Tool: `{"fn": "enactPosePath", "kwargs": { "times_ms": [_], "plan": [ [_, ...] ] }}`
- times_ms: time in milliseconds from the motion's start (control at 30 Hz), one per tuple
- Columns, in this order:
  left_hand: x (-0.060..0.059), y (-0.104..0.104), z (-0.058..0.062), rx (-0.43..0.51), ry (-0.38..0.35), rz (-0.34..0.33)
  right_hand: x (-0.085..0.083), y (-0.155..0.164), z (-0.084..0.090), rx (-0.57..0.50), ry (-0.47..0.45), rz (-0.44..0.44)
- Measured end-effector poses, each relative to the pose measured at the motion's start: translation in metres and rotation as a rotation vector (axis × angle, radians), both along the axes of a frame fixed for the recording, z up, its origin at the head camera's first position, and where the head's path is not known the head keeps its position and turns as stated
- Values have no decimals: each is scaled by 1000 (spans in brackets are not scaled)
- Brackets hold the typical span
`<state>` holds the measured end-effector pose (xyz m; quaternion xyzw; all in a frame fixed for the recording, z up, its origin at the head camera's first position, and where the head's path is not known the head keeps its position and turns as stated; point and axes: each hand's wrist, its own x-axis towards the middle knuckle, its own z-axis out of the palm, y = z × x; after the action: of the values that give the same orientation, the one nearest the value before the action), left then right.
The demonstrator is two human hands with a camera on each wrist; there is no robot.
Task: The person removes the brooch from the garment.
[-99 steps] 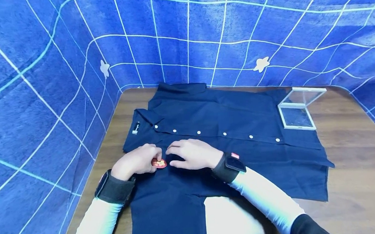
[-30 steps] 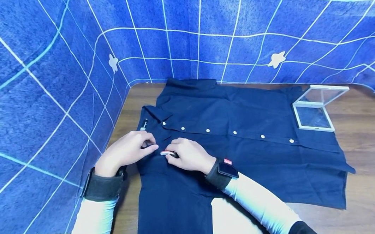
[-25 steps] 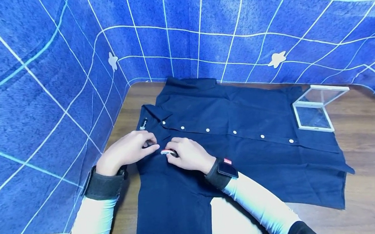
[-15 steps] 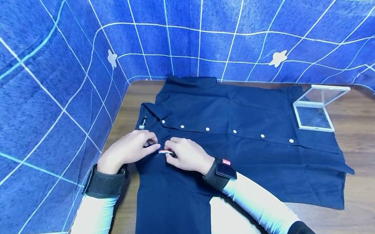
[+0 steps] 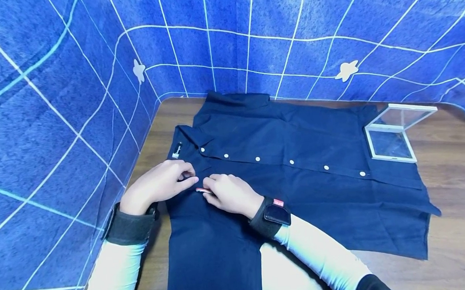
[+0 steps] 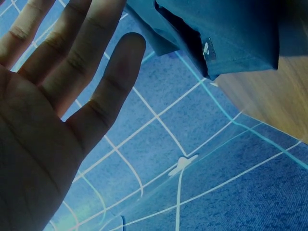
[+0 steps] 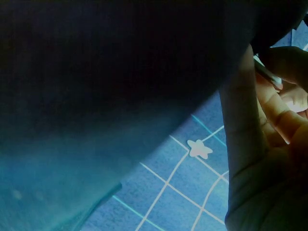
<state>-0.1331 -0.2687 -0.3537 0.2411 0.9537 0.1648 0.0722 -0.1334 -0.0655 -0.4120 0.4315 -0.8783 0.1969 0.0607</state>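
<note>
My right hand point(image 5: 233, 195) pinches a small round badge point(image 5: 204, 190) edge-on, with a red face and whitish rim, between thumb and fingers just above a navy shirt point(image 5: 318, 134). In the right wrist view the badge's edge point(image 7: 269, 74) shows by the thumb; dark cloth fills much of that view. Left of the badge, my left hand point(image 5: 157, 184) hovers below the shirt's collar, thumb pointing at the badge with a gap between. The left wrist view shows this hand point(image 6: 38, 134) with fingers extended and nothing in them.
The shirt lies buttoned across a wooden table point(image 5: 447, 182), one sleeve point(image 5: 212, 260) towards me. A white-framed clear case point(image 5: 391, 144) stands with its lid raised on the shirt's hem at right. Blue curtain point(image 5: 187, 42) with white lines borders the table at left and back.
Earlier the left hand held the badge with its red face up; now the right hand has it. Over the last second the badge has tilted thinner, and the right hand has shifted slightly left.
</note>
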Motion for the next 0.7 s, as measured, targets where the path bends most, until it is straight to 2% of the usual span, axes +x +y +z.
{"fn": "enactPosePath", "kwargs": {
  "times_ms": [333, 700],
  "plan": [
    [-1, -1, -1, 1, -10, 0, -2, 1, -1, -43, -64, 11],
    [-1, 0, -2, -4, -24, -11, -1, 0, -1, -91, -46, 9]
  ]
}}
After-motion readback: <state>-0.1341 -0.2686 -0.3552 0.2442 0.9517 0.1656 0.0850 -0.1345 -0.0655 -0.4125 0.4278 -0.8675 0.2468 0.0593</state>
